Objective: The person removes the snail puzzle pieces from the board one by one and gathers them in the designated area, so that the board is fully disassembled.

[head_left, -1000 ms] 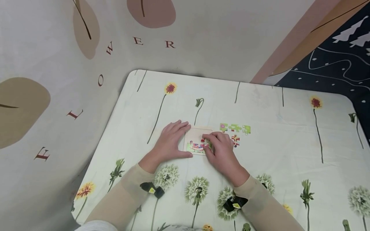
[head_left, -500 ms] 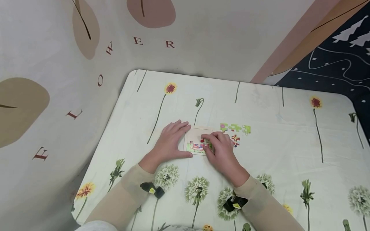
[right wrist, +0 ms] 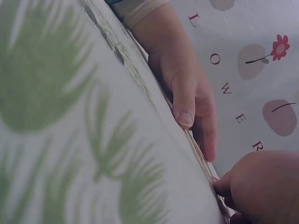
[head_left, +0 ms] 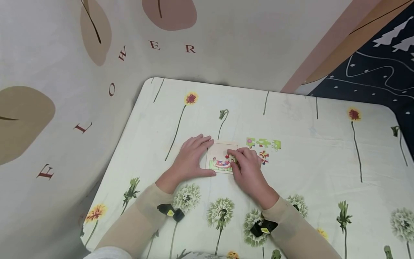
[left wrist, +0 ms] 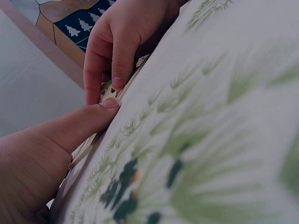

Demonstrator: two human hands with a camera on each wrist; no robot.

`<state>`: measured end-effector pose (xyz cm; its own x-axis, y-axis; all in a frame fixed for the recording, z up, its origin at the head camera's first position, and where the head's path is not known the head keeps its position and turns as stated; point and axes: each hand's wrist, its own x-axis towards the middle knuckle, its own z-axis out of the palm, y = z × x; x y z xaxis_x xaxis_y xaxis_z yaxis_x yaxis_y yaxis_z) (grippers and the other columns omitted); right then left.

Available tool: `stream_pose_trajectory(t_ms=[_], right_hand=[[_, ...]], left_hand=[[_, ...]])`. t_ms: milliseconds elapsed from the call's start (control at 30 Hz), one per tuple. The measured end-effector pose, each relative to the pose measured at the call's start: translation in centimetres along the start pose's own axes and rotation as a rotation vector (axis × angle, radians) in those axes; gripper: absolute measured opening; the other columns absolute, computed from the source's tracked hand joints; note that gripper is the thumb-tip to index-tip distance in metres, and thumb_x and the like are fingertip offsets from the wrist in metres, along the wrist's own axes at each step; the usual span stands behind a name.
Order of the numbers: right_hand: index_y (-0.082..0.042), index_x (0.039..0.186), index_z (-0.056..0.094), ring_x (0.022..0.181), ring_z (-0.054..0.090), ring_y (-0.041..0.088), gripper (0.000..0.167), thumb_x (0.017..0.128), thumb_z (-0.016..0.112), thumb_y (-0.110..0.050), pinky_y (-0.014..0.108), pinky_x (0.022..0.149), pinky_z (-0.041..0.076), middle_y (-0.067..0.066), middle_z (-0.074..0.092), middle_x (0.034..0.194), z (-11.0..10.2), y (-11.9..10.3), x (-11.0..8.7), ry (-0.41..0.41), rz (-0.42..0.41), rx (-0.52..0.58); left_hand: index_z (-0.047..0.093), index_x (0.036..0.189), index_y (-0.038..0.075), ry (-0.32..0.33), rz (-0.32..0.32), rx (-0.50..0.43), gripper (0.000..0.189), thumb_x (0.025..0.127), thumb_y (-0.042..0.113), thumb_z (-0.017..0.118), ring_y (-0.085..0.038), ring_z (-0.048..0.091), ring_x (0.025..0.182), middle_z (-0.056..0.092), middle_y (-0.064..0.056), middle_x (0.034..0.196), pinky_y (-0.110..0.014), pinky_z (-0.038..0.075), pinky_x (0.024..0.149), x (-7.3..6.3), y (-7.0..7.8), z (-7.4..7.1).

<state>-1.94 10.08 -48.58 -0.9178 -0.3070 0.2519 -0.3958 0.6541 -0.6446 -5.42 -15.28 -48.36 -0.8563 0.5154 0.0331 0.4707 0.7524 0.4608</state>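
A small square wooden puzzle board [head_left: 217,149] lies on the table, its lower part filled with colourful joined pieces [head_left: 221,164]. My left hand [head_left: 190,160] rests at the board's left side, fingers stretched toward the upper corner and thumb along the lower edge. Over the right side of the board, my right hand [head_left: 249,167] pinches a puzzle piece [head_left: 231,158] between thumb and index finger; the hand covers part of it. The left wrist view has the left thumb [left wrist: 110,103] on the board's near edge, close to the right hand's fingertips.
Beyond the right hand lie several loose green puzzle pieces [head_left: 263,142] in a row. A red and yellow piece [head_left: 264,157] sits below them, beside the right knuckles. The table [head_left: 310,154] wears a flower-printed cloth, and printed fabric walls [head_left: 245,46] rise behind its far and left edges.
My right thumb has shifted slightly to the right, showing more of the joined pieces. The left hand, board and loose pieces stay in place.
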Motion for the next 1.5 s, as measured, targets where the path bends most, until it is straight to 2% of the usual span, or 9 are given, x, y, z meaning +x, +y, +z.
stream_pose_trajectory(t_ms=[367, 633, 800, 1000, 1500], right_hand=[[-0.006, 0.142, 0.068, 0.104, 0.049, 0.031, 0.045, 0.099, 0.077, -0.009, 0.051, 0.09, 0.032, 0.007, 0.064, 0.118, 0.1, 0.2, 0.1, 0.007, -0.001, 0.038], [-0.002, 0.147, 0.063, 0.112, 0.048, 0.034, 0.049, 0.1, 0.075, -0.007, 0.053, 0.096, 0.031, 0.01, 0.063, 0.127, 0.3, 0.1, 0.1, 0.036, -0.069, 0.11], [-0.001, 0.149, 0.061, 0.117, 0.049, 0.038, 0.048, 0.102, 0.069, -0.005, 0.057, 0.099, 0.033, 0.014, 0.063, 0.13, 0.1, -0.1, 0.1, 0.049, -0.102, 0.043], [-0.008, 0.143, 0.065, 0.127, 0.05, 0.039, 0.039, 0.105, 0.067, -0.009, 0.061, 0.103, 0.033, 0.012, 0.063, 0.135, -0.6, 0.3, -0.3, 0.024, -0.084, -0.065], [-0.009, 0.137, 0.068, 0.127, 0.046, 0.042, 0.033, 0.104, 0.067, -0.008, 0.064, 0.101, 0.03, 0.014, 0.062, 0.135, -1.8, 2.2, -1.7, 0.048, -0.065, -0.06]], left_hand=[[0.047, 0.161, 0.008, 0.007, 0.003, 0.01, 0.113, 0.074, 0.065, 0.09, -0.034, 0.026, 0.159, 0.041, -0.008, 0.168, -0.056, 0.018, 0.129, 0.0, 0.0, -0.2], [0.047, 0.161, 0.008, 0.011, 0.003, 0.011, 0.113, 0.074, 0.066, 0.089, -0.035, 0.026, 0.159, 0.041, -0.008, 0.168, -0.057, 0.019, 0.129, -0.1, -0.3, -0.1], [0.047, 0.162, 0.008, 0.007, -0.001, 0.01, 0.112, 0.075, 0.066, 0.088, -0.034, 0.026, 0.159, 0.04, -0.008, 0.169, -0.057, 0.019, 0.129, -0.2, -0.3, -0.1], [0.047, 0.162, 0.008, 0.011, 0.001, 0.001, 0.112, 0.075, 0.065, 0.09, -0.035, 0.026, 0.159, 0.04, -0.008, 0.169, -0.057, 0.019, 0.129, -0.1, -0.2, -0.1], [0.044, 0.163, 0.008, -0.001, 0.003, -0.012, 0.114, 0.075, 0.065, 0.089, -0.034, 0.024, 0.16, 0.039, -0.008, 0.17, -0.056, 0.015, 0.13, 0.0, -0.1, 0.1]])
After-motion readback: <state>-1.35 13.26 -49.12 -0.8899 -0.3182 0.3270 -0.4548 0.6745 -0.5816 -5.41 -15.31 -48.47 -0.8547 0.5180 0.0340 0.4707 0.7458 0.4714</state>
